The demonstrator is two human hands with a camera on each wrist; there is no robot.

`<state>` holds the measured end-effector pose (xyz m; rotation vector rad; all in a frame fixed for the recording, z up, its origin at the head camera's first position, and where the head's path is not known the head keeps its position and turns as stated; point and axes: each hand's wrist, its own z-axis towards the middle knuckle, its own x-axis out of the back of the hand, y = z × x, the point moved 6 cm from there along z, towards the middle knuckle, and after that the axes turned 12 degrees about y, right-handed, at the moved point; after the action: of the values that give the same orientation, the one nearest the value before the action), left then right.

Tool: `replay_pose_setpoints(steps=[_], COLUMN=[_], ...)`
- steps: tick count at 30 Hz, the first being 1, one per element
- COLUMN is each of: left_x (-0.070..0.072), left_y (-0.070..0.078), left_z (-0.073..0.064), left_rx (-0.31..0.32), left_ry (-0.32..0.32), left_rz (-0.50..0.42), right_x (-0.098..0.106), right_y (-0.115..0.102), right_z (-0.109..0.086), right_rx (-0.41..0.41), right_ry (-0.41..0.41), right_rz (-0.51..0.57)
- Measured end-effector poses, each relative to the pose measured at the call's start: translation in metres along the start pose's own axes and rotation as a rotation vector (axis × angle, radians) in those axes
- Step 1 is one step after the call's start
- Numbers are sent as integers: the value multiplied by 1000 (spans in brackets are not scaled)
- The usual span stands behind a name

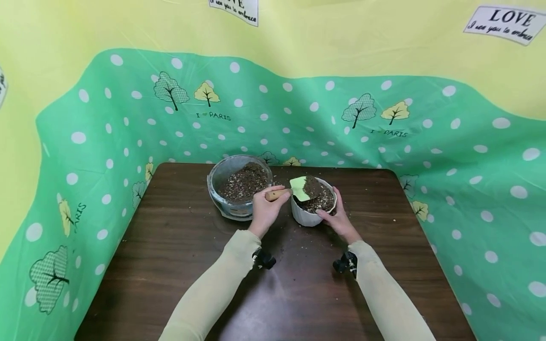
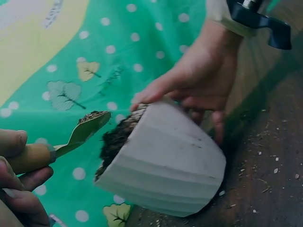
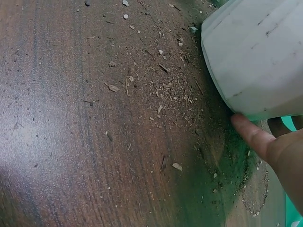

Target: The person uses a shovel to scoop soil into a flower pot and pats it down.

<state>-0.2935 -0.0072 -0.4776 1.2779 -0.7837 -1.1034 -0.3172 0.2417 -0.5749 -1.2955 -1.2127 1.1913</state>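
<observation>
My left hand grips the wooden handle of a small garden trowel. Its pale green blade carries dark soil and hangs over the mouth of a white ribbed flower pot. My right hand holds that pot at its right side, thumb at the rim and fingers along the wall. Potting soil fills much of the pot. The left wrist view shows the trowel beside the pot's soil-lined rim. In the right wrist view, a fingertip touches the pot near its base.
A clear round tub partly filled with soil stands left of the pot. Crumbs of soil lie scattered on the dark wooden table. A green and yellow patterned cloth hangs behind and along the sides.
</observation>
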Motion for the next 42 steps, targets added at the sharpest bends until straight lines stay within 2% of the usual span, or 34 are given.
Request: replay_pose_setpoints(steps=[7, 16, 19, 28, 38, 42], left_x=[-14, -23, -24, -25, -24, -23], left_y=[-4, -1, 0, 0, 7, 10], left_z=[-3, -3, -3, -4, -6, -8], left_rx=[-83, -200, -208, -160, -243, -257], left_ry=[-53, -142, -157, -227, -315, -320], left_rz=[104, 218, 246, 281, 361, 376], right_x=[0, -4, -5, -2, 0, 0], right_y=[1, -7, -11, -1, 2, 2], right_z=[0, -2, -3, -2, 2, 1], right_rx=[23, -33, -36, -17, 3, -6], right_ry=[7, 5, 6, 26, 13, 8], right_rz=[-6, 7, 9, -4, -26, -37])
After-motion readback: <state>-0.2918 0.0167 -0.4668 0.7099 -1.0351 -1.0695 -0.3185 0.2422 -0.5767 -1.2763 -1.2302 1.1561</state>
